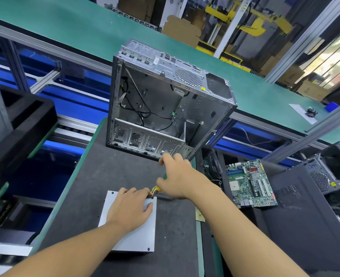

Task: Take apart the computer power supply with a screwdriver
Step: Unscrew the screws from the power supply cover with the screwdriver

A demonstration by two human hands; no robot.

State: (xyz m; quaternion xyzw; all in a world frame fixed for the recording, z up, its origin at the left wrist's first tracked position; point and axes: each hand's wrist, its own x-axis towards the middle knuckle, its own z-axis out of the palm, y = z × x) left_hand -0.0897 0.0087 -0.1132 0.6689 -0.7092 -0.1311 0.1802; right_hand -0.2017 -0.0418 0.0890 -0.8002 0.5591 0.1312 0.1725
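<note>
On the dark work mat (pixel 97 176), near the front edge and just ahead of the person, lies the power supply (pixel 139 239). It is a plain light-grey metal box lying flat with its broad top panel upward. The panel is smooth and unmarked. A dark screw head shows at its near right corner, and small holes show along the far left edge. The casing appears closed, with the top panel seated. A dark cable bundle (pixel 166 196) leaves its far right corner and runs right across the mat.

The left hand (pixel 130 209) lies palm down on the top panel. Its fingers are straight and slightly spread, and the fingertips reach toward the far right corner. It presses on the box and grasps nothing.

The right hand (pixel 177 175) is curled round the screwdriver (pixel 164 174), of which a green sliver of handle shows between the fingers. The tool is held steeply, with its tip at the far right corner of the panel, just beside the left fingertips. Whether the yellow strands next to the tip are wires or part of the tool cannot be told.

At the far end of the mat an open computer case (pixel 165 100) stands upright, silver inside, with loose black cables. A green motherboard (pixel 251 184) lies flat to the right, well apart from the power supply. A green conveyor belt (pixel 75 31) runs beyond.
</note>
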